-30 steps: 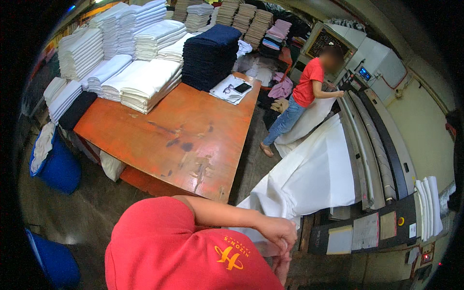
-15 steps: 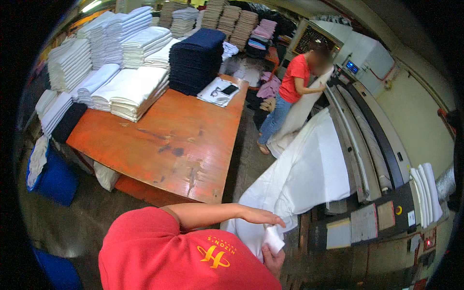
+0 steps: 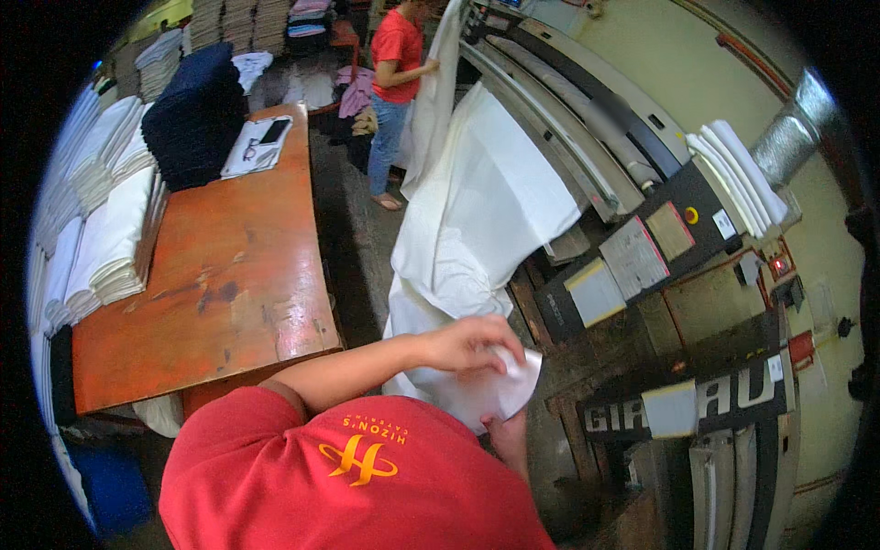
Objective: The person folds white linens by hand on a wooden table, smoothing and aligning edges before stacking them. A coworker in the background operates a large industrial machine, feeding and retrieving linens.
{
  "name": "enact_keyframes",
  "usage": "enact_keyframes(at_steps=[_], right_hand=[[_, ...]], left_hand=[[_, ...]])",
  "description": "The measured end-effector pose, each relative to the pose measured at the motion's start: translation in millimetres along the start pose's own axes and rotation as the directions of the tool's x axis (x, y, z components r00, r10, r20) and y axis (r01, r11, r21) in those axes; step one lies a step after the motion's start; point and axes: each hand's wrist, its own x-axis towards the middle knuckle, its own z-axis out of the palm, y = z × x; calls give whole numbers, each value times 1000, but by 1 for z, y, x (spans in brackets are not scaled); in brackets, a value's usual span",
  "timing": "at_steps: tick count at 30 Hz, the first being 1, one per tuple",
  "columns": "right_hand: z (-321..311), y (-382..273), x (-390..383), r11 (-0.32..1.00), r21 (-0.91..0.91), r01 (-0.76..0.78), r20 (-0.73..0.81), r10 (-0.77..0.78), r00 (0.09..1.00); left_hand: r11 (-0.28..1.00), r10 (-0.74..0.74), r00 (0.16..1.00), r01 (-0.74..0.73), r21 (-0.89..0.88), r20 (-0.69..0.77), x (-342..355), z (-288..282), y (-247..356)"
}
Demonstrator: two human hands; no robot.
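One white cloth (image 3: pixel 467 220): ahead, near end under left hand (image 3: pixel 472 346)
Left fingers: curled over it, clamp unclear
Right hand (image 3: pixel 510 438): at near edge, fingers clamped there
Long axis: away, toward roller machine (image 3: pixel 568 103)

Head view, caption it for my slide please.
Left hand over white cloth, right hand holding its edge, orange table alongside, co-worker beyond.

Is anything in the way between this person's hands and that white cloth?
No, nothing visible is. The left hand is at the near end of the white cloth, seemingly touching it, and the right hand grips its edge. The table stands off to the left.
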Motion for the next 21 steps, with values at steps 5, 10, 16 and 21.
enact_keyframes(at_steps=[5, 10, 16, 21], right_hand=[[-25, -19, -25, 1000, 1, 27, -360, -25, 932], [-43, -47, -55, 716, -697, 35, -420, -447, 790], [-64, -82, -100, 602, -794, 85, -448, -674, 587], [-94, -146, -156, 504, -856, -113, -517, -841, 161]], left_hand=[[999, 20, 972, -10, -44, 236, 12, 62, 13], [988, 49, 962, -8, -152, 270, 26, 91, 18], [931, 331, 892, -256, -260, 308, 38, 128, 9], [993, 104, 956, -114, 19, 276, 32, 144, -61]])
